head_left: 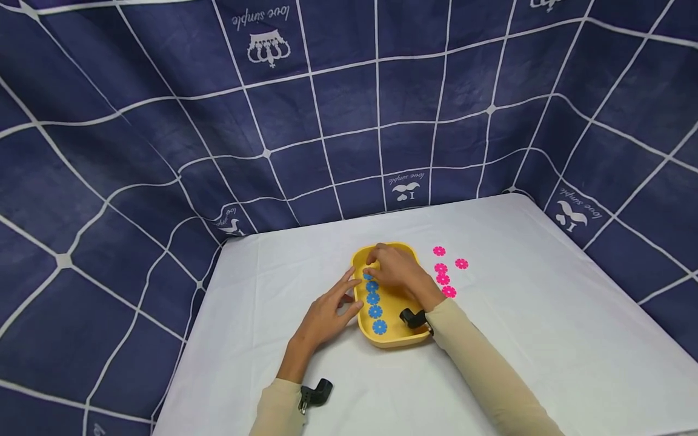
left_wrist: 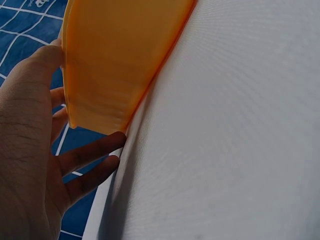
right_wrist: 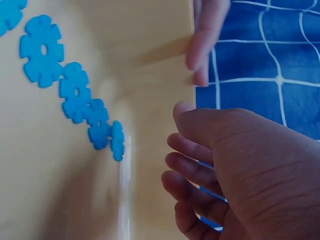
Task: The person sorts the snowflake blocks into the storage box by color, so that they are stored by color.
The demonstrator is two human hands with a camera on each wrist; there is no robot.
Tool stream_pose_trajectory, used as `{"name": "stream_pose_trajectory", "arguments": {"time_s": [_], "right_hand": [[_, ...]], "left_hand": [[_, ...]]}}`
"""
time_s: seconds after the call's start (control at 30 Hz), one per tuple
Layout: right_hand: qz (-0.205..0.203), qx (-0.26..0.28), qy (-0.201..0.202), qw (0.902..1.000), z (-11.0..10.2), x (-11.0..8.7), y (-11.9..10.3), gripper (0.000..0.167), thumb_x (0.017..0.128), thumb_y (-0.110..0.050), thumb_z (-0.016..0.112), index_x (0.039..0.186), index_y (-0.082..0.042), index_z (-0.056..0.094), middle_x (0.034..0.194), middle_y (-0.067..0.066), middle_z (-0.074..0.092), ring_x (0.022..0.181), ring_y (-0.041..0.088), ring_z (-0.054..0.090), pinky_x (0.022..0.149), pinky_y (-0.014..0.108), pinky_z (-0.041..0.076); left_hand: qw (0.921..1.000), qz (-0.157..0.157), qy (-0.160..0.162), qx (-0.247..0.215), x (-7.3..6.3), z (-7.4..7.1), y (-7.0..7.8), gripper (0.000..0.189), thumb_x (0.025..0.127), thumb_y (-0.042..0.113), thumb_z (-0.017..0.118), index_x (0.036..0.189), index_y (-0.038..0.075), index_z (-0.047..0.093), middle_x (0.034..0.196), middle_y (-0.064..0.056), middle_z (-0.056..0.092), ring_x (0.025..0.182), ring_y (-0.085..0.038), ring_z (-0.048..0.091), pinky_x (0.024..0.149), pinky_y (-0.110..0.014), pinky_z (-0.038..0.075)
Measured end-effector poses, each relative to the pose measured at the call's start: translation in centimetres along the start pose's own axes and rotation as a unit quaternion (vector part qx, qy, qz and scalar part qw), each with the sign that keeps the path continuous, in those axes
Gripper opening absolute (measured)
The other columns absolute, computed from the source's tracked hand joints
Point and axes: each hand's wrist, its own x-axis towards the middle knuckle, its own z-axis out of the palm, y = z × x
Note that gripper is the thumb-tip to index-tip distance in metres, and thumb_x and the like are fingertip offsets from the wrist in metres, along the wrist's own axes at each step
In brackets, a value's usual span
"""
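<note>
A yellow tray (head_left: 395,309) stands on the white table with a line of blue flower-shaped discs (head_left: 375,311) along its left side. My left hand (head_left: 325,315) is at the tray's left wall, fingers spread and fairly straight, thumb and fingertips touching the rim. In the left wrist view, two fingers (left_wrist: 92,160) reach past the tray's end close to the cloth. My right hand (head_left: 394,266) is over the tray's far part, just above the farthest blue disc (head_left: 368,275). Its fingers (right_wrist: 187,187) are loosely bent with nothing between them in the right wrist view.
Several pink flower-shaped discs (head_left: 443,279) lie on the white tablecloth (head_left: 523,290) right of the tray, some partly overlapping. A dark blue curtain (head_left: 349,139) with white lines hangs behind the table and along both sides.
</note>
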Motion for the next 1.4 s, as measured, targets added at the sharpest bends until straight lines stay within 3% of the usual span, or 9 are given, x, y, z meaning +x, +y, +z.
{"name": "stream_pose_trajectory", "arguments": {"time_s": [0.23, 0.47, 0.97, 1.27, 1.4], "right_hand": [[-0.007, 0.013, 0.028, 0.9995, -0.5, -0.7, 0.3, 0.034, 0.099, -0.038, 0.08, 0.12, -0.012, 0.08, 0.123, 0.005, 0.072, 0.116, 0.026, 0.069, 0.108, 0.045, 0.056], [-0.005, 0.026, 0.048, 0.9985, -0.4, -1.3, 0.5, 0.034, 0.099, -0.039, 0.08, 0.122, -0.013, 0.08, 0.123, 0.005, 0.072, 0.102, 0.022, 0.071, 0.097, 0.043, 0.062], [-0.019, 0.059, 0.09, 0.994, -2.5, -1.3, 0.3, 0.033, 0.101, -0.038, 0.077, 0.124, -0.014, 0.078, 0.125, 0.006, 0.072, 0.092, 0.019, 0.066, 0.084, 0.039, 0.062], [-0.001, 0.078, 0.123, 0.9893, -4.1, -1.7, 2.1, 0.033, 0.101, -0.038, 0.078, 0.123, -0.013, 0.079, 0.123, 0.007, 0.072, 0.09, 0.022, 0.064, 0.078, 0.038, 0.06], [0.01, 0.088, 0.14, 0.9862, -5.1, -2.0, 3.1, 0.033, 0.101, -0.037, 0.078, 0.123, -0.012, 0.079, 0.121, 0.006, 0.072, 0.09, 0.022, 0.062, 0.072, 0.036, 0.056]], "left_hand": [[1.0, -0.003, 0.0, 0.0, -0.2, 0.4, 0.2, 0.059, 0.107, 0.058, 0.06, 0.16, 0.032, 0.053, 0.175, 0.026, 0.024, 0.114, -0.003, 0.07, 0.1, -0.045, 0.059], [0.9999, -0.01, -0.006, -0.007, -0.7, 0.8, 0.4, 0.057, 0.107, 0.05, 0.064, 0.16, 0.032, 0.053, 0.174, 0.028, 0.023, 0.116, -0.006, 0.071, 0.103, -0.046, 0.058], [0.9999, 0.006, 0.016, 0.001, -0.2, 0.3, -0.1, 0.057, 0.106, 0.045, 0.069, 0.158, 0.031, 0.055, 0.173, 0.025, 0.028, 0.113, -0.005, 0.072, 0.098, -0.043, 0.06], [0.9996, 0.016, 0.021, 0.008, 0.0, 0.1, -0.2, 0.057, 0.106, 0.049, 0.067, 0.158, 0.029, 0.056, 0.174, 0.022, 0.03, 0.112, -0.004, 0.071, 0.097, -0.041, 0.061], [0.9988, 0.026, 0.034, 0.022, -0.1, 0.2, -0.3, 0.059, 0.106, 0.055, 0.064, 0.157, 0.027, 0.058, 0.173, 0.023, 0.031, 0.12, -0.005, 0.067, 0.101, -0.043, 0.059]]}}
